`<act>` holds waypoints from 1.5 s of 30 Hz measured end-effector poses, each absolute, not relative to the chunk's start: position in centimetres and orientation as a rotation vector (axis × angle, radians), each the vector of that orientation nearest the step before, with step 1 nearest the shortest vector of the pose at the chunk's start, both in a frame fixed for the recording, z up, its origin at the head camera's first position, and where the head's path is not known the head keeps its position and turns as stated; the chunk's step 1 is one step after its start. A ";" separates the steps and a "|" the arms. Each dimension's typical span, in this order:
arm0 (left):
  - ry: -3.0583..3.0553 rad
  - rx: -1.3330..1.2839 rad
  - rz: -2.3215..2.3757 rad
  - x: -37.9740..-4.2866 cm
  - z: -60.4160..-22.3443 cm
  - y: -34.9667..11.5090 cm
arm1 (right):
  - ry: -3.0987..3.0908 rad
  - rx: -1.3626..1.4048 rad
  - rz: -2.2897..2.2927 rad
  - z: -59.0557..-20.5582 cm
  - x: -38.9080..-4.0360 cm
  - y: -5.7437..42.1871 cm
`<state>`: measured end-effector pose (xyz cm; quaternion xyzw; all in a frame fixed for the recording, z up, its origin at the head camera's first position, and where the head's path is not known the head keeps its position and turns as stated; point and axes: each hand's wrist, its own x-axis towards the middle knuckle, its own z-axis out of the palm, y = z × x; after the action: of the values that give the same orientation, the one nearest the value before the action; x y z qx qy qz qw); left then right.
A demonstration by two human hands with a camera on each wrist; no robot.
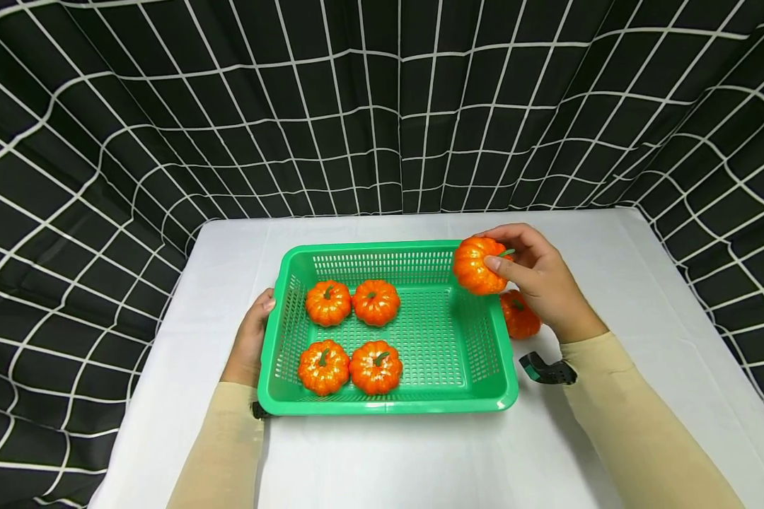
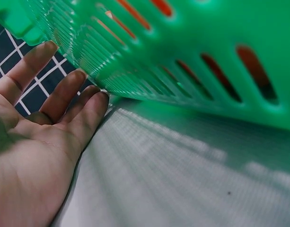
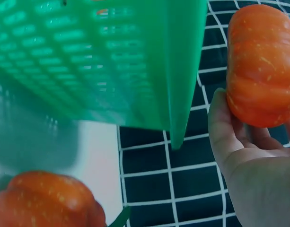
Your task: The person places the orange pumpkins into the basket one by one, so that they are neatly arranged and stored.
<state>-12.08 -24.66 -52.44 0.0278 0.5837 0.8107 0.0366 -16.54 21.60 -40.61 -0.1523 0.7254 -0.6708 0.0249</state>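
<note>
My right hand [image 1: 537, 272] pinches a small orange toy pumpkin [image 1: 477, 265] with a green stem, thumb in front. It is held up at the back right corner of a green plastic basket [image 1: 385, 407]. In the right wrist view the held pumpkin [image 3: 263, 66] is above the fingers, apart from the basket wall. My left hand [image 1: 253, 336] is at the basket's left side; in the left wrist view its loosely extended fingers [image 2: 64, 97] touch the outer wall. Inside, a front pumpkin [image 1: 323, 367] and a back pumpkin [image 1: 328, 302] each have another beside them, in the left half.
Another pumpkin [image 1: 520, 315] lies on the white-covered table [image 1: 382, 459] just outside the basket's right wall, partly hidden by the basket and my right hand. A black cloth with a white grid [image 1: 382, 127] hangs around the table's back and sides.
</note>
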 end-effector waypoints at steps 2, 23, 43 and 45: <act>1.788 0.080 2.491 -12.1 -52.5 -24.7 | 2.230 -0.492 -2.059 -40.5 -16.5 21.3; 1.768 0.068 2.503 -12.1 -52.6 -24.6 | 2.168 -0.702 -1.824 -42.0 -16.9 18.0; 1.760 0.088 2.497 -12.1 -52.3 -24.7 | 2.438 -0.731 -1.479 -42.4 -17.9 15.0; 1.759 0.083 2.495 -12.0 -52.3 -24.7 | 2.473 -0.720 -1.438 -42.4 -17.9 14.8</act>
<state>-12.00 -24.69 -52.34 0.0270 0.5756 0.8161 0.0439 -17.94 14.85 -42.39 -0.2430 0.8345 -0.4852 0.0958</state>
